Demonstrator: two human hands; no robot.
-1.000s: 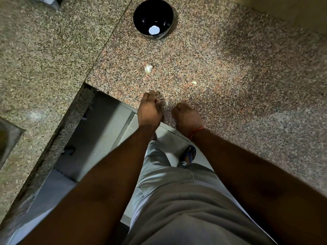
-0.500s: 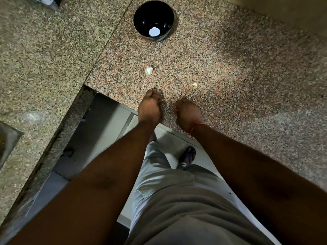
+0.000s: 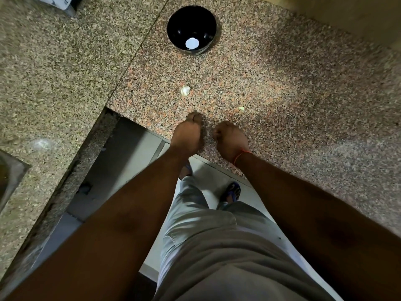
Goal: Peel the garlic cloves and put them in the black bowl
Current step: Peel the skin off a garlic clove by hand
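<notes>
Speckled granite counter (image 3: 282, 88), black bowl (image 3: 173, 29), garlic clove (image 3: 185, 90), peel scrap (image 3: 241, 108)

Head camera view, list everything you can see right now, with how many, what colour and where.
black bowl: one, glossy black with a white glare spot inside, far middle of the counter.
garlic piece: one, whitish, on the counter between the bowl and the hands.
small scrap: one, pale yellow, on the counter beyond the right hand; clove or peel, cannot tell.
counter: speckled pinkish granite, joined to a greyer slab on the left.
metal basin edge: one, grey, far left.
sandal: one, blue, on the floor below the counter.
shorts: grey, bottom middle.
thread: one, orange-red, round the right wrist.
left hand: fingers curled, at the counter's near edge; contents hidden.
right hand: fingers curled, beside it; contents hidden.
</notes>
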